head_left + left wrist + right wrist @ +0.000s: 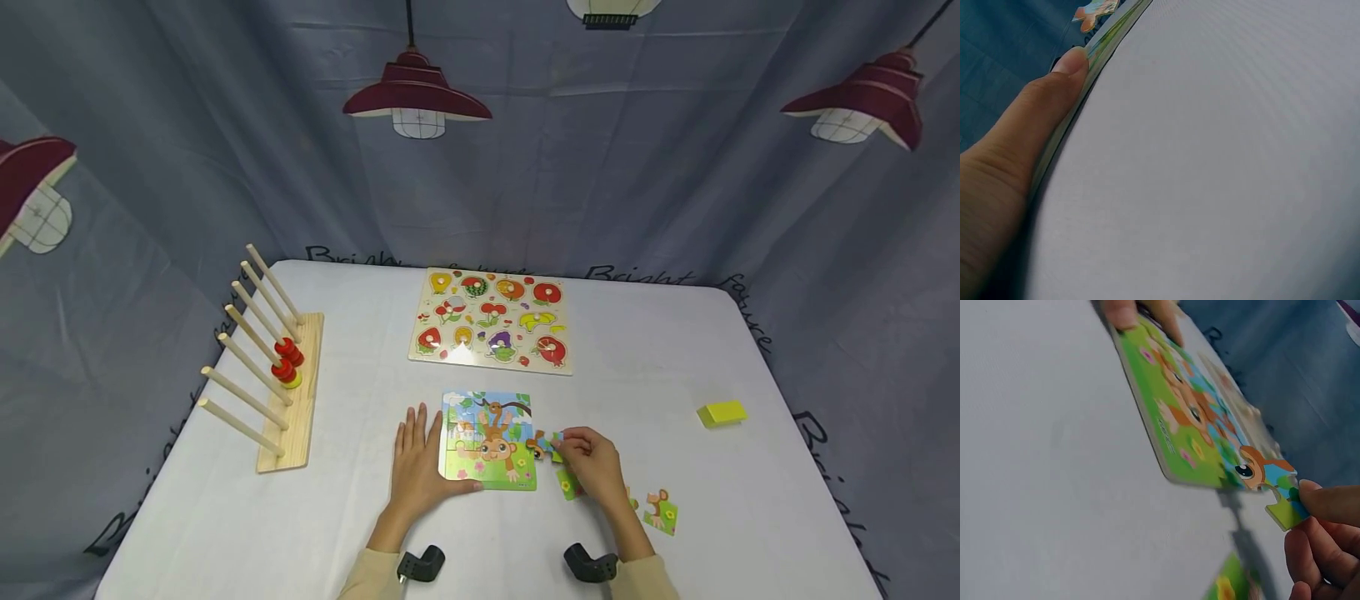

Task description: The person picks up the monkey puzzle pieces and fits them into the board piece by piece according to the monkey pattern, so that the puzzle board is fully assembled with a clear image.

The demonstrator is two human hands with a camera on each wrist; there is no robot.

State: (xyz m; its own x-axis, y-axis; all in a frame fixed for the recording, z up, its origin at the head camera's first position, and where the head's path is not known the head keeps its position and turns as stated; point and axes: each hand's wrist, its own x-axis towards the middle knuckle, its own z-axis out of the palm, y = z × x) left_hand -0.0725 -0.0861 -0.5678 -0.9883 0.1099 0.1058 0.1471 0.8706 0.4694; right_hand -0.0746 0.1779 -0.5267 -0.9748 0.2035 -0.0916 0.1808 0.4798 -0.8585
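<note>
A monkey jigsaw puzzle (487,442) lies in its tray at the middle of the table. My left hand (420,469) rests at its left side, fingers straight, its thumb (1054,94) along the near edge. Right of the tray, my right hand (592,462) pinches a green and blue puzzle piece (1289,503) between thumb and fingers. Against that piece is an orange piece with an eye (1257,469), close to the tray's right edge; the two look joined. A green piece with a yellow flower (566,484) lies beneath the right hand.
Another puzzle piece (661,512) lies right of the right wrist, with one more partly hidden there. A fruit peg board (491,321) is behind the tray. At left stands a wooden peg rack (300,417) with red and yellow rings. A yellow block (722,414) sits far right.
</note>
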